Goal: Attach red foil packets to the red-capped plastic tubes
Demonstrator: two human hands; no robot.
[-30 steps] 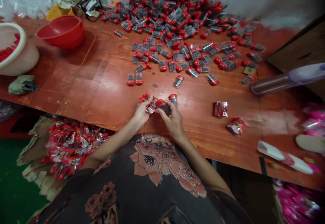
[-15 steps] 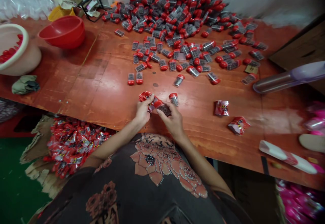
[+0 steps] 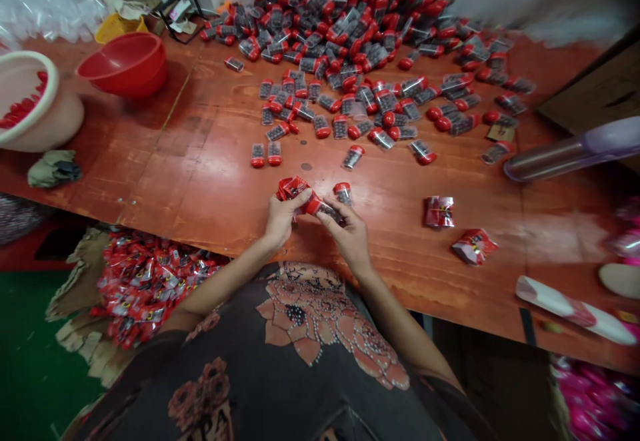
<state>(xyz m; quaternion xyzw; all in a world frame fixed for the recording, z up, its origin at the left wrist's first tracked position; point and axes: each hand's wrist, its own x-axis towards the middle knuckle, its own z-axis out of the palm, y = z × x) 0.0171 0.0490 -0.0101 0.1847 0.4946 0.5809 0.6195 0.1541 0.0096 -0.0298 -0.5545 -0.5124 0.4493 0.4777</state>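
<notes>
My left hand (image 3: 283,220) pinches a crumpled red foil wrapper (image 3: 292,189) between fingers and thumb. My right hand (image 3: 349,236) grips a clear tube of dark contents (image 3: 328,212), whose red cap presses against the wrapper. A second red-capped tube (image 3: 343,193) stands just beyond my right fingers, on the wooden table (image 3: 150,184). Several loose tubes lie farther up the table, spreading back into a large pile of tubes (image 3: 340,21). Both of my forearms rest near the table's front edge.
Two filled red packets (image 3: 439,212) lie right of my hands, with another (image 3: 475,246) nearby. A red bowl (image 3: 123,64) and a white basin (image 3: 30,91) stand at left. Below the table edge, a heap of red packets (image 3: 150,288) lies on cardboard.
The wrapper is more bunched in my left hand, and the tube's capped end sits closer against it. My hands have drawn slightly together. The whole view has shifted slightly.
</notes>
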